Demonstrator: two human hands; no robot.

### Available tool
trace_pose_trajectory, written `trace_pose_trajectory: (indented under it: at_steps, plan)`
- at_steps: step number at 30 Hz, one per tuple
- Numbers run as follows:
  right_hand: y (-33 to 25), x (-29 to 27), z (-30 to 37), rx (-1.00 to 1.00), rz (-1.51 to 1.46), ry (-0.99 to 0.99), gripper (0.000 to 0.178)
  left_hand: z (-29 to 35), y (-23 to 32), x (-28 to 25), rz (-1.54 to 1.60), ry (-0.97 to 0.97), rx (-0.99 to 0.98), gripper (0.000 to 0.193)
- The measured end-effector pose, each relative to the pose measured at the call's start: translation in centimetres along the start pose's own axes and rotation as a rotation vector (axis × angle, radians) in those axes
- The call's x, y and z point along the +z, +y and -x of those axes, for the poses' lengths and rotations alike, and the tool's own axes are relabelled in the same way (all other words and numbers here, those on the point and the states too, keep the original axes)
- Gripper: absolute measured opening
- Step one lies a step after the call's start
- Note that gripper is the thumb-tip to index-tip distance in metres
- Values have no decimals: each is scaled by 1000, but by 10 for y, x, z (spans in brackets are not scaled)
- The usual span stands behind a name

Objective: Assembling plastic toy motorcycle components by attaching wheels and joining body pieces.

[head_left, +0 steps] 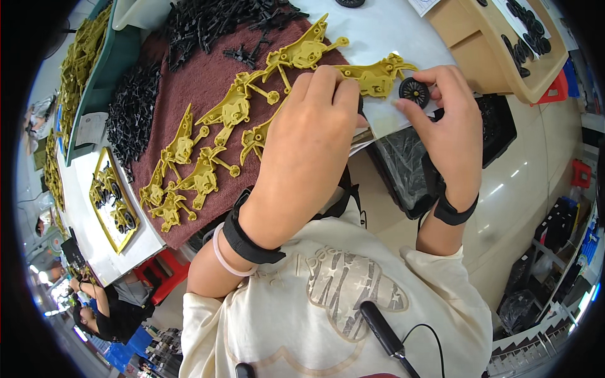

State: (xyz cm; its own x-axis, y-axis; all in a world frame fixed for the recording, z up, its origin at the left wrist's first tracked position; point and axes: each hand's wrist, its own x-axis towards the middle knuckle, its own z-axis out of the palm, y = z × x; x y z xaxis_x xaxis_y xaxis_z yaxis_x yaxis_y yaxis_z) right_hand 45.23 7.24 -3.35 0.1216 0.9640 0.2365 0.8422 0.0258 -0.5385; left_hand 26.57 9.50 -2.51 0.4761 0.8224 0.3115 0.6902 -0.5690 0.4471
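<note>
Between the thumb and fingers of my right hand (444,116) is a black spoked wheel (414,92), held upright at the table's edge. My left hand (315,120) has its fingers curled together. A dark rounded edge (360,104) shows by its thumb, but most of that thing is hidden. A yellow-green plastic toy vehicle body (376,77) lies between the hands, its left end behind my left fingers; the wheel is just to its right. More such bodies (232,108) are spread over a maroon towel (208,63), one partly hidden by my left hand.
Heaps of small black parts (208,25) cover the towel's far side. A green bin (94,75) of yellow-green pieces stands left, near a yellow tray (113,201). A tan box (498,44) with black wheels is far right. Another person (107,315) sits at lower left.
</note>
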Motion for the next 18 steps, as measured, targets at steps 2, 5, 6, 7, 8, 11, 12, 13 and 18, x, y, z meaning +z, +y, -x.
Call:
trace_pose_trajectory:
  at_steps: [2,5,6,7,8,11,12,13,18]
  plan:
    - [1,0,0,-22,-16,7,32,-1,0,2,-30,13,-7,34]
    - [1,1,1,-50,-30,6,32,2,0,6,-22,-6,-81,35]
    - [0,0,1,-54,-32,9,32,2,2,8,-92,-20,-57,35]
    - [0,1,1,-55,-35,2,32,2,2,9,-158,-36,-35,34]
    - [0,2,0,-58,-38,-5,32,2,2,8,-159,-32,-35,34]
    - [5,2,-2,-82,-55,-26,32,5,9,-10,-124,-102,-69,34]
    - [6,0,-4,-90,-57,-20,32,7,12,-20,-52,-102,-85,35]
    - [8,-1,-6,-134,-31,-18,34,10,14,-32,20,-106,-102,36]
    - [12,-20,-26,-292,47,0,39,-10,-15,-114,83,-391,3,29]
